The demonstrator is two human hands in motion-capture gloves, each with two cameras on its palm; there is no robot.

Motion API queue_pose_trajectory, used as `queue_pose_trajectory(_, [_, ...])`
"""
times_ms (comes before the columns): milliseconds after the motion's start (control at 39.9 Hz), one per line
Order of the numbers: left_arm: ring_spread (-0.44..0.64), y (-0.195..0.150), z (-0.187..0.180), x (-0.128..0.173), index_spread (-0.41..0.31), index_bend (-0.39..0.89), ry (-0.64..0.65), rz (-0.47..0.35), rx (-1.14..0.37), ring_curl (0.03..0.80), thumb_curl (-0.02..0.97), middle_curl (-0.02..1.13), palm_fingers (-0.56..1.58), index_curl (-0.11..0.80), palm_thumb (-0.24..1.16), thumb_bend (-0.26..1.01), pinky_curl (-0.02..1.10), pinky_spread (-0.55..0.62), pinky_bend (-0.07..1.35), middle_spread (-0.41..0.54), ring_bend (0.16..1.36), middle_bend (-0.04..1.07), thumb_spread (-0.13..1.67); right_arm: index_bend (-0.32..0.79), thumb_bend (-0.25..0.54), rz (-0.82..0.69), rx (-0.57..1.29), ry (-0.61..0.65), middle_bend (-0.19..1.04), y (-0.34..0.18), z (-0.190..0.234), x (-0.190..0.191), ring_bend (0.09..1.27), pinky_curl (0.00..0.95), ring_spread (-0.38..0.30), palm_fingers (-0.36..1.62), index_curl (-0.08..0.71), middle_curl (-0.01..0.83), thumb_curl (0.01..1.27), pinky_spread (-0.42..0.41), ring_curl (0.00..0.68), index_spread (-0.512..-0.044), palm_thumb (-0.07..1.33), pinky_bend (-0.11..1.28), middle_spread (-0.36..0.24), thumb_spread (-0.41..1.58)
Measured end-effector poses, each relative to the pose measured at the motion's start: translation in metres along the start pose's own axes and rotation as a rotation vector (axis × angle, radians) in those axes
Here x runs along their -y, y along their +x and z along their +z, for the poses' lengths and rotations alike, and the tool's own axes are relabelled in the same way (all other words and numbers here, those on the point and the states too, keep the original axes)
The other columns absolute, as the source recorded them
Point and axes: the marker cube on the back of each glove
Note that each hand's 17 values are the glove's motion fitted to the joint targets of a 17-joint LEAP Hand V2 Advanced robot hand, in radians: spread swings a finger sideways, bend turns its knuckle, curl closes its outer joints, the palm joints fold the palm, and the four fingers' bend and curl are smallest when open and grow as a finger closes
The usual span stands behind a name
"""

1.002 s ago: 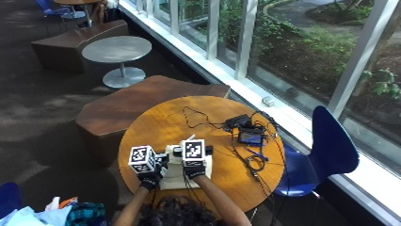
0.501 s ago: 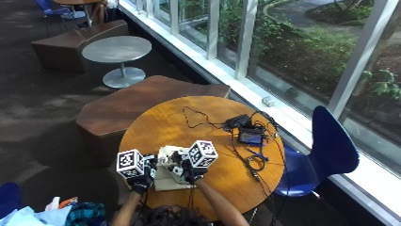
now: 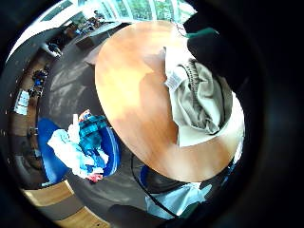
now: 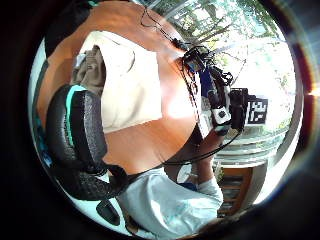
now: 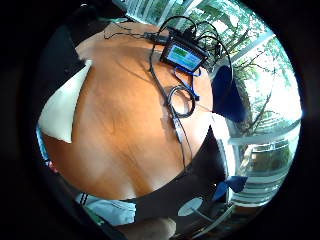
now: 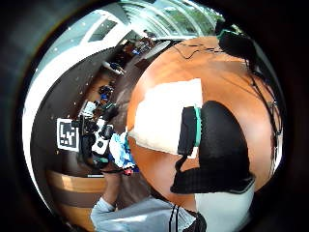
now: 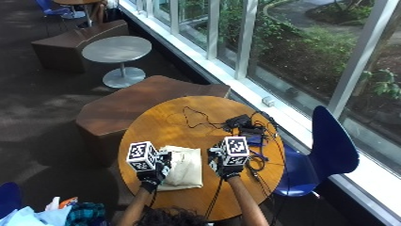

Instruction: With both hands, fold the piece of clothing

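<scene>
The cream garment (image 7: 182, 168) lies folded into a rough rectangle on your round wooden table (image 7: 188, 123), at the near edge, between your two hands. In the left little finger side palm view its waistband and a white label show at one end, bunched and slightly open (image 3: 199, 97).

Your left hand (image 7: 154, 173) sits at the garment's left edge, above or on the cloth; from the outside view you cannot tell whether it touches. In the left thumb side palm view one gloved finger (image 4: 82, 132) curves beside the cloth, nothing seen between the fingers. Grip state: cannot tell.

Your right hand (image 7: 224, 165) is just right of the garment, over bare table. The right thumb side palm view shows a gloved finger (image 6: 217, 145) in front of the cloth's edge (image 6: 161, 121), with no fold seen pinched. Grip state: cannot tell.

Beyond the right hand: a tangle of black cables (image 7: 257, 162) and a small device with a lit screen (image 5: 184, 56). A blue chair (image 7: 331, 143) stands by the window side.
</scene>
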Motion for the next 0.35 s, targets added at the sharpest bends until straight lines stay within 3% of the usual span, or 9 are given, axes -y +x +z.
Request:
queue_pose_trajectory(100, [0.0, 0.012, 0.0, -0.002, -0.112, 0.11, -0.012, 0.029, 0.019, 0.345, 0.264, 0.43, 0.52, 0.269, 0.37, 0.11, 0.38, 0.23, 0.36, -0.095, 0.59, 0.21, 1.53, 0.28, 0.006, 0.007, -0.098, -0.001, 0.2, -0.001, -0.008, -0.005, 0.17, 0.375, -0.025, 0.53, 0.393, 0.408, 0.5, 0.157, 0.318, -0.325, 0.69, 0.2, -0.069, 1.22])
queue_pose_trajectory(351, [0.02, 0.013, 0.001, -0.004, -0.111, 0.11, -0.02, 0.019, 0.062, 0.343, 0.268, 0.43, 0.51, 0.267, 0.37, 0.09, 0.39, 0.24, 0.37, -0.085, 0.58, 0.2, 1.52, 0.27, -0.013, 0.013, -0.155, 0.022, 0.17, -0.013, -0.012, -0.006, 0.17, 0.357, 0.024, 0.46, 0.403, 0.378, 0.49, 0.22, 0.277, -0.332, 0.68, 0.2, -0.067, 1.27])
